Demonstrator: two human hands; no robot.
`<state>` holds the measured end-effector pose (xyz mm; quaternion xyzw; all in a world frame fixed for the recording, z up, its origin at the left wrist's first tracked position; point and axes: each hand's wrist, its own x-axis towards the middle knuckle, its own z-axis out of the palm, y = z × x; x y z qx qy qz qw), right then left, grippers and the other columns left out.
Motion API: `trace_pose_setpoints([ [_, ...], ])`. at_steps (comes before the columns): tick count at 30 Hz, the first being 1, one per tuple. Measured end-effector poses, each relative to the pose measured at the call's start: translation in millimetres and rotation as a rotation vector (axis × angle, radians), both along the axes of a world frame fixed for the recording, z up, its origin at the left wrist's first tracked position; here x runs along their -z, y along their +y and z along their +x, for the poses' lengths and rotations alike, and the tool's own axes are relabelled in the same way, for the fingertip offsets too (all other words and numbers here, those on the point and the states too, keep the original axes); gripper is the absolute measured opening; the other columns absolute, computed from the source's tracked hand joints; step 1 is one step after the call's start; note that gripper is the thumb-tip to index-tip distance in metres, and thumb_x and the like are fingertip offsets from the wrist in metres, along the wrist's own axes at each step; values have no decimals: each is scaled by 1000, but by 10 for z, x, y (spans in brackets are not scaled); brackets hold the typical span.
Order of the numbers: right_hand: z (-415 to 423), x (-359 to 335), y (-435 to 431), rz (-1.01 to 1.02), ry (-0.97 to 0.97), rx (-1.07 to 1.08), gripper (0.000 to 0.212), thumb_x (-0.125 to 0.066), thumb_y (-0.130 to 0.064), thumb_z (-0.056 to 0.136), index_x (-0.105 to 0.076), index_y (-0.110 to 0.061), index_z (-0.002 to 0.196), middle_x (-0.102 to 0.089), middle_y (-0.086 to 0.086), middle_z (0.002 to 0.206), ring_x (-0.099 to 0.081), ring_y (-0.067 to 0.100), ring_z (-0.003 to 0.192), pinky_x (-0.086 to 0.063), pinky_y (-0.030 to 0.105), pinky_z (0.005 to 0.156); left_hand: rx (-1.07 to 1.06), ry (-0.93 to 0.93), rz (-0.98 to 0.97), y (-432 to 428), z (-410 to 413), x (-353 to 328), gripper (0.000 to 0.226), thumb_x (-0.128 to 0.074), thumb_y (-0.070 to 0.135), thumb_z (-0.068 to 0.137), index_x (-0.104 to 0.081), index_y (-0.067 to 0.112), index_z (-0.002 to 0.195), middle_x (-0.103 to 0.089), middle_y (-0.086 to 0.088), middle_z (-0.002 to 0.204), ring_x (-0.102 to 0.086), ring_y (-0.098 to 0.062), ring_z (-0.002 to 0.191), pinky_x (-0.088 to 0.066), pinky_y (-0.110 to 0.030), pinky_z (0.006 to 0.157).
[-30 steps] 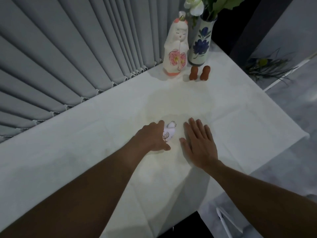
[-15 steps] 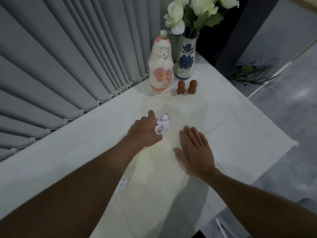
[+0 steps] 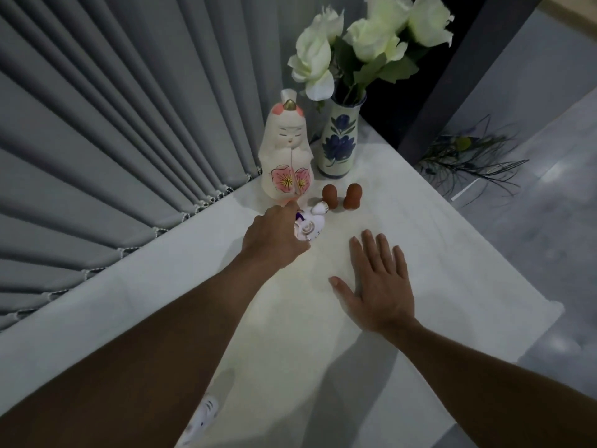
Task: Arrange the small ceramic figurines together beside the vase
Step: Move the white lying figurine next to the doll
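My left hand (image 3: 274,239) grips a small white figurine with purple marks (image 3: 310,225), held just in front of the tall white doll figurine with pink flowers (image 3: 287,156). Two small brown figurines (image 3: 341,196) stand side by side in front of the blue-flowered vase (image 3: 339,140) holding white roses. My right hand (image 3: 376,284) lies flat on the white tablecloth (image 3: 452,270), fingers spread, holding nothing. Another small white figurine (image 3: 203,415) shows partly beneath my left forearm near the table's front.
Grey vertical blinds (image 3: 113,140) run along the table's left side. The table's right edge drops to a grey floor (image 3: 549,237), where dark feathery stems (image 3: 468,156) lie. A dark post (image 3: 452,76) rises behind the vase.
My left hand has carried the small white figurine away from me, up to the doll and brown figurines. My right hand has stayed flat on the cloth.
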<state>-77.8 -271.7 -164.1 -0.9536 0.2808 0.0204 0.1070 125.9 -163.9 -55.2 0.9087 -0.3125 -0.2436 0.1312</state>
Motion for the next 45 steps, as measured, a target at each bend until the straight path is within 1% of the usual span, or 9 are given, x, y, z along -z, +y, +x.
trace_pose_setpoints([
  [5, 15, 0, -17, -9, 9, -3, 85, -22, -79, 99, -15, -26, 166, -6, 3, 175, -1, 28, 163, -9, 55, 130, -51, 9, -36, -30, 30, 40, 82, -82, 41, 80, -43, 27, 150, -64, -4, 136, -64, -29, 120, -53, -43, 99],
  [19, 18, -17, -16, -2, 8, 0, 84, -22, -79, 99, -20, -26, 165, -11, 3, 175, -6, 29, 162, -12, 57, 130, -55, 5, -32, -10, 85, 74, 81, -82, 40, 79, -44, 28, 149, -64, -4, 138, -63, -30, 121, -51, -41, 100],
  [24, 15, -37, -14, 2, 10, -7, 85, -21, -78, 100, -19, -24, 165, -10, 5, 175, -6, 30, 162, -13, 57, 130, -56, 29, -41, 9, 94, 59, 85, -85, 41, 77, -43, 29, 150, -63, -3, 139, -62, -29, 123, -52, -44, 104],
  [29, 21, -66, -16, 28, 58, -21, 89, -12, -81, 98, -8, -24, 167, 3, 3, 175, 6, 29, 162, -2, 53, 131, -97, 64, -80, 101, 91, -18, 90, -90, 44, 67, -47, 29, 145, -64, -1, 134, -64, -25, 115, -56, -41, 98],
  [32, 24, -93, 29, 79, 62, -75, 91, -9, -81, 97, -4, -24, 167, 7, 1, 175, 11, 26, 161, 1, 47, 131, -126, 34, -73, 255, 92, -64, 88, -90, 48, 65, -49, 26, 140, -64, -2, 130, -65, -25, 112, -52, -33, 86],
  [33, 23, -104, 79, 95, 52, -107, 91, -9, -81, 98, -6, -23, 167, 5, 1, 175, 9, 25, 162, -1, 47, 131, -130, 26, -56, 332, 90, -80, 88, -88, 50, 66, -49, 24, 140, -62, -3, 132, -63, -25, 115, -50, -33, 85],
  [37, 38, -151, 473, 96, 16, -235, 86, -22, -76, 101, -21, -19, 165, -12, 5, 175, -7, 27, 162, -12, 48, 131, -114, 83, 13, 789, 27, -146, 85, -80, 55, 73, -46, 22, 144, -53, -3, 144, -52, -26, 130, -44, -37, 100],
  [40, 59, -168, 866, 94, -50, -326, 78, -36, -69, 102, -30, -18, 162, -26, 8, 172, -21, 31, 160, -19, 50, 129, -125, 146, 59, 1241, -97, -178, 73, -76, 57, 77, -52, 24, 138, -55, -1, 142, -54, -23, 128, -46, -39, 103],
  [45, 19, -107, 1455, 99, -135, -448, 74, -47, -63, 101, -40, -16, 157, -34, 10, 168, -29, 33, 157, -26, 52, 127, -171, 243, 108, 2036, -391, -203, 67, -74, 62, 75, -58, 28, 130, -59, 2, 132, -58, -20, 118, -48, -38, 100],
])
